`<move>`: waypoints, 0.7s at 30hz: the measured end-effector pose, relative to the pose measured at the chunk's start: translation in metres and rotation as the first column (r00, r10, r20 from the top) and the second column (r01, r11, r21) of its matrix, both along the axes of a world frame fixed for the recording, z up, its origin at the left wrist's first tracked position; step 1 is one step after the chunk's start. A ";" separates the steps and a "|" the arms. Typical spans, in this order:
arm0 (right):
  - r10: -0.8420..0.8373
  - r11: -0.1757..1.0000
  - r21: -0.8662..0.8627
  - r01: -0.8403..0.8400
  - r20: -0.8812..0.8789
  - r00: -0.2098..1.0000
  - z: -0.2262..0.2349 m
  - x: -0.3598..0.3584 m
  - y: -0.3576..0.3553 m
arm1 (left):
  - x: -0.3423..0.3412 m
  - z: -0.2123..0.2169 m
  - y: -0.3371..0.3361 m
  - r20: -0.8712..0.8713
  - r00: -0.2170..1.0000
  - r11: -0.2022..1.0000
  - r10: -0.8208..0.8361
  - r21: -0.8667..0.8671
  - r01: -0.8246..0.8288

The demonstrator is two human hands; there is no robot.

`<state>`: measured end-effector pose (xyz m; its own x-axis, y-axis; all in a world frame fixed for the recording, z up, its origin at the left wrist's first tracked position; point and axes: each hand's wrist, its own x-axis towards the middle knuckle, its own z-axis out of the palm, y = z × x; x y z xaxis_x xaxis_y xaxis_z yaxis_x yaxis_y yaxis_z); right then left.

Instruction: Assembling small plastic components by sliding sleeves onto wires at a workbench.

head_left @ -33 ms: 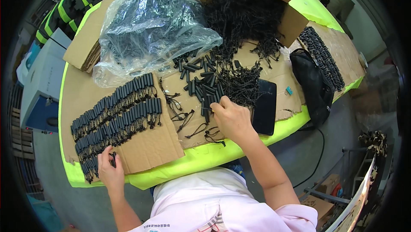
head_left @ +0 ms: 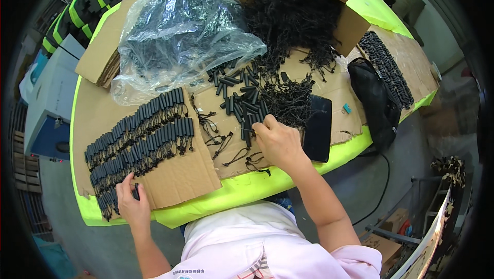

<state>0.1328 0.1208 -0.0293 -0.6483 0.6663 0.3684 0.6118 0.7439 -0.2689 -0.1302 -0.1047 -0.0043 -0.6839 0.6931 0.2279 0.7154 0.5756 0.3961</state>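
My left hand (head_left: 134,204) is closed on a short black tube (head_left: 136,192) by the lower left rows. Those rows of black tubes with looped cords (head_left: 146,147) lie side by side on a cardboard sheet (head_left: 180,184). My right hand (head_left: 279,141) pinches with thumb and forefinger at the near end of a heap of loose black tubes (head_left: 247,105). A thin piece seems to stick out from its fingertips, too small to name. Beside that heap is a tangle of knotted black cords (head_left: 288,103). Several single cords (head_left: 221,142) lie between the two hands.
At the back are a clear plastic bag (head_left: 180,32) with dark contents and a cardboard box (head_left: 355,21) overflowing with black cords. On the right lie a dark tablet-like slab (head_left: 320,132), a black pouch (head_left: 374,106) and a dense block of black pieces (head_left: 388,68). Yellow-green cloth (head_left: 247,184) covers the table.
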 end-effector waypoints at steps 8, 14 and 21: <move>0.021 0.995 -0.100 -0.014 0.071 0.997 0.004 0.001 0.003 | 0.089 0.005 0.121 0.172 0.795 0.808 -0.582 0.232 0.541; -0.142 0.964 -0.266 -0.024 -0.586 0.798 0.000 0.014 0.002 | 0.123 -0.013 0.177 0.252 0.779 0.812 -0.574 0.052 0.581; -0.605 0.529 -0.746 -0.405 -0.666 0.435 0.012 0.022 -0.031 | 0.130 -0.002 0.182 0.287 0.772 0.775 -0.567 -0.131 0.618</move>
<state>0.1552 0.0898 -0.0172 -0.2562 0.9640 -0.0704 -0.2513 -0.1367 -0.9582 0.0002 0.0776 -0.0066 -0.1332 0.9886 -0.0708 0.8493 0.1507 0.5060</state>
